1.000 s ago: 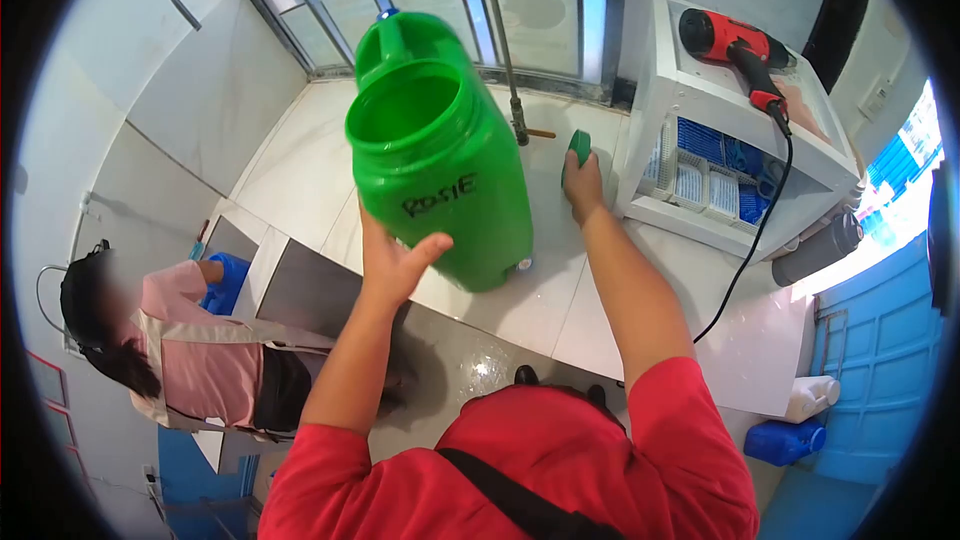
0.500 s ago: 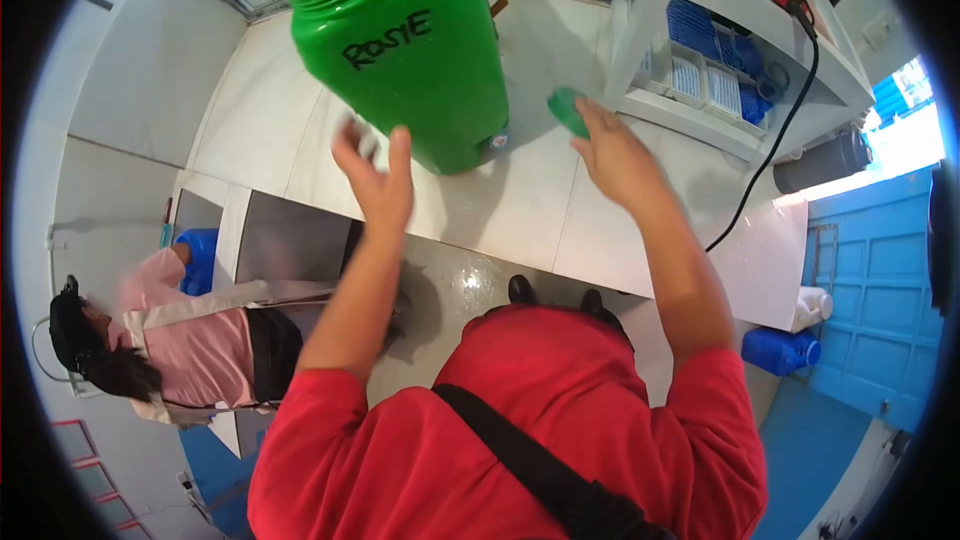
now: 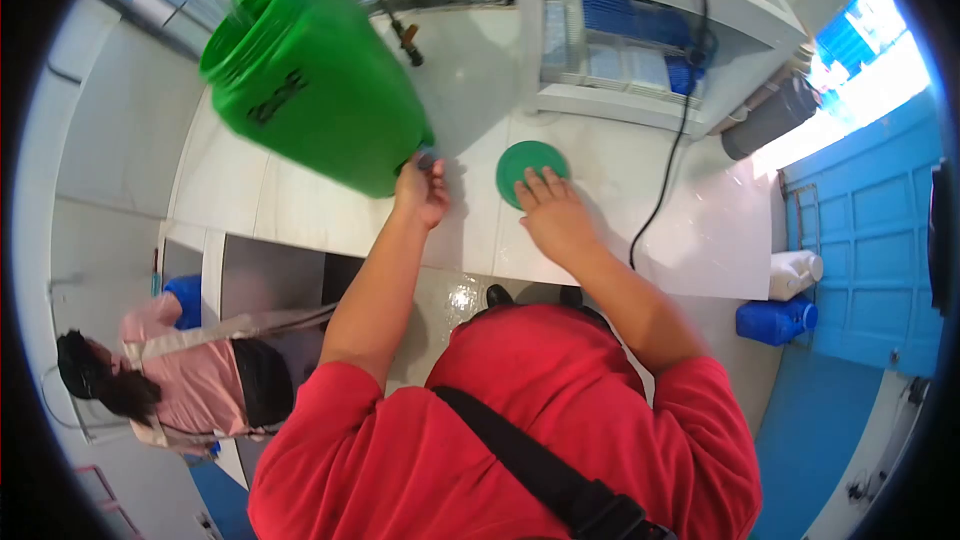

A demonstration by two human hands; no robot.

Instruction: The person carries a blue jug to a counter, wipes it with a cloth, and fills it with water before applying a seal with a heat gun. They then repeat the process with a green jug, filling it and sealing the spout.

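A large green plastic water jug [image 3: 310, 100] with handwritten black lettering stands on the white tiled counter at the left, its wide mouth uncovered. Low on the jug's side, my left hand [image 3: 423, 195] has its fingers closed around the dark round end of a spigot [image 3: 428, 158]. To the right of the jug, a round green lid [image 3: 520, 158] lies flat on the tiles. My right hand [image 3: 552, 215] rests on it with fingers stretched out. Part of the spigot is hidden by my left fingers.
A white shelf [image 3: 660, 115] with blue and white items stands at the back right. A black cable [image 3: 684, 120] hangs across the counter [image 3: 600, 260]. Behind the jug is a brass tap [image 3: 408, 40]. Another person in a pink top [image 3: 195, 370] works at the left.
My right hand has brought the green lid down flat onto the counter. My left hand has moved from in front of the jug to its spigot. The view has shifted right.
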